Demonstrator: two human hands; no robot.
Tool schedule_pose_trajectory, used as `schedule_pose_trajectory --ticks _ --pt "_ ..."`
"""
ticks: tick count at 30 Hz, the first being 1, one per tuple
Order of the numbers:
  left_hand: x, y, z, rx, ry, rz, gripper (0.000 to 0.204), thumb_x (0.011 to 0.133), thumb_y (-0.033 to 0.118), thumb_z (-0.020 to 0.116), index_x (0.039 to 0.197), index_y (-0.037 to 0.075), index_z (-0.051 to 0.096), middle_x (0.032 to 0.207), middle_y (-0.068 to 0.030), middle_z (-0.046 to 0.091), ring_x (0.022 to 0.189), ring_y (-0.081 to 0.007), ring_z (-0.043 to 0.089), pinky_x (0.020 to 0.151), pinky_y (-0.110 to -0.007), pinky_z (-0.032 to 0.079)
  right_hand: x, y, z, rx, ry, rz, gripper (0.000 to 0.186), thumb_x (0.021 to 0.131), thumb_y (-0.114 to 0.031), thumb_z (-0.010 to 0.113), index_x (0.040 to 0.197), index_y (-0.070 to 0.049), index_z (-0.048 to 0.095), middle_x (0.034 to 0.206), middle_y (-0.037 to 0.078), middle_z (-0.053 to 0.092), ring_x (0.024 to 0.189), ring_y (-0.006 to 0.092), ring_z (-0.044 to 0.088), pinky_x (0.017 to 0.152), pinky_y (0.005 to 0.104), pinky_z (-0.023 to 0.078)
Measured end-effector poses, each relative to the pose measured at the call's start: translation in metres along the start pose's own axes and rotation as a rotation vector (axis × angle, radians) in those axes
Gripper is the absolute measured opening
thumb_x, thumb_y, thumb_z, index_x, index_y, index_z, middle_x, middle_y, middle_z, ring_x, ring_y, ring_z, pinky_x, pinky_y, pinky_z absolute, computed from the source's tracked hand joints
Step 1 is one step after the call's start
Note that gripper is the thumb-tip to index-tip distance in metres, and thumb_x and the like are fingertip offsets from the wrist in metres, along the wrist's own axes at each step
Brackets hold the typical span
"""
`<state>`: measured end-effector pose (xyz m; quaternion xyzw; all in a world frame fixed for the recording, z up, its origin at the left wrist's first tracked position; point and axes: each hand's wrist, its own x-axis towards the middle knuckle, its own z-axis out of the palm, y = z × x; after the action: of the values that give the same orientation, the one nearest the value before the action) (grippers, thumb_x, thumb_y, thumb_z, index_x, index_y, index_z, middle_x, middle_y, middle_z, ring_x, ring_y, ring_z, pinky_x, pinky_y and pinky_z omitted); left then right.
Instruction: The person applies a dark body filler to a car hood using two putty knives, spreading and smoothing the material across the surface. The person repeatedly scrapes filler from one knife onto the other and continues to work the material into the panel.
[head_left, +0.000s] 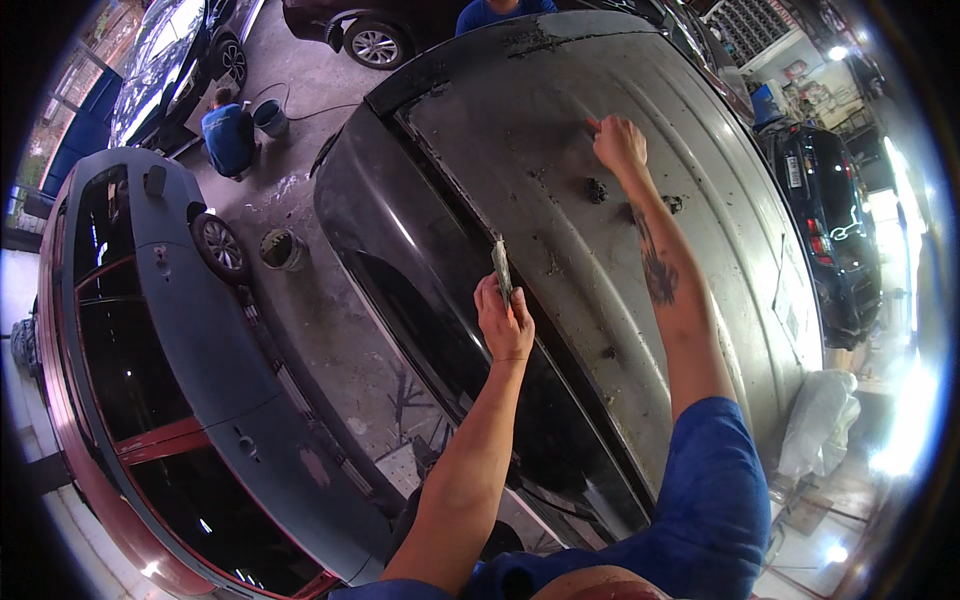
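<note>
My left hand grips a thin, flat, greyish tool, its pale tip over the dark channel along the roof edge. Higher up to the right, my right hand is over the dull grey car roof, index finger out and other fingers curled; anything under them is hidden. Dark lumps lie on the roof below that hand, and dark flecks are scattered near the channel.
A partly primed red car stands left, near a bucket. A person in blue crouches by another car; another person is beyond the roof. A dark car and plastic-wrapped bundle are at right.
</note>
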<state>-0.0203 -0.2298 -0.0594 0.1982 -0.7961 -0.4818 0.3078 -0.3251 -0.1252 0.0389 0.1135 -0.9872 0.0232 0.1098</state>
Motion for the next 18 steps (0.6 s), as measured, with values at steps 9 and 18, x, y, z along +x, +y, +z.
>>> schedule_pose_trajectory --ticks 9,18 --pt "-0.001 0.004 -0.001 0.017 -0.019 -0.048 0.033 0.089 0.009 0.063 0.119 0.0 0.053 0.116 -0.0168 0.059 0.112 -0.0404 0.054 0.093 -0.046 0.047 -0.029 0.014 -0.016 0.194 0.067 -0.14 0.017 0.083 -0.016 0.064 0.096 -0.009 0.074 0.089 0.016 0.071 0.088 0.0344 0.068 0.075 0.0454 0.055" --pt "0.002 0.002 0.003 -0.057 0.033 -0.01 0.023 0.091 0.011 0.063 0.108 0.0 0.053 0.109 -0.0154 0.06 0.109 -0.0412 0.055 0.09 -0.047 0.048 0.005 -0.068 0.02 0.13 -0.063 -0.281 0.013 0.08 -0.017 0.066 0.088 -0.007 0.071 0.085 0.018 0.07 0.086 0.0369 0.067 0.076 0.0469 0.054"
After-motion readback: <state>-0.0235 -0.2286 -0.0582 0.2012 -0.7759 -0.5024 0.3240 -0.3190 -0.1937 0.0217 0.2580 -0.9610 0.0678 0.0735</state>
